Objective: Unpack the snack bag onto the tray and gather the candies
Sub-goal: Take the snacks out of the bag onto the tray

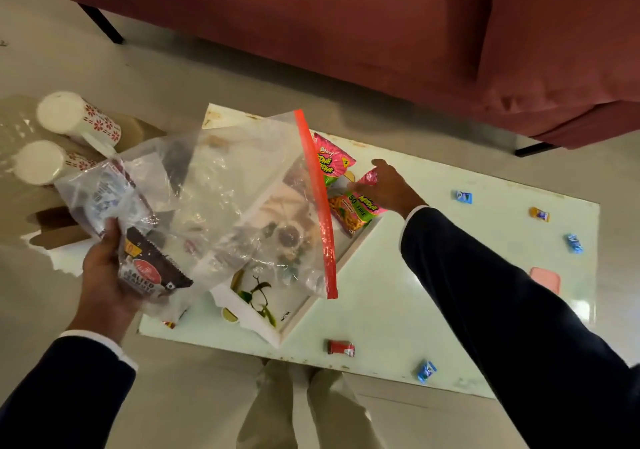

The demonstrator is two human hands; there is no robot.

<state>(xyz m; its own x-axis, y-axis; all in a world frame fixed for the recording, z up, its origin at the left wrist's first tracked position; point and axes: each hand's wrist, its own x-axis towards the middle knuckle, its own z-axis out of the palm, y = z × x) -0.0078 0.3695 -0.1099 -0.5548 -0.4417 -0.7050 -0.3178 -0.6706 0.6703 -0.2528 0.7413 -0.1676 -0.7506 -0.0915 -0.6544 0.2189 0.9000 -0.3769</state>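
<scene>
My left hand (104, 275) holds a clear zip bag (221, 206) with an orange seal strip by its bottom, above the tray. A dark salted peanuts packet (152, 272) and a white packet (104, 199) show inside the bag. The white floral tray (294, 317) lies on the low table, partly hidden by the bag. My right hand (384, 185) rests on a pink snack packet (356, 211) at the tray's far corner; another pink packet (330, 162) lies beside it. Wrapped candies lie scattered on the table: blue (464, 197), yellow (539, 214), blue (575, 243), red (341, 348), blue (426, 371).
The pale glass table (398, 292) stands before a red sofa (346, 32). Two white cups with red flowers (76, 119) lie at the left. A pink flat thing (545, 278) lies near the table's right edge. My legs show below the near edge.
</scene>
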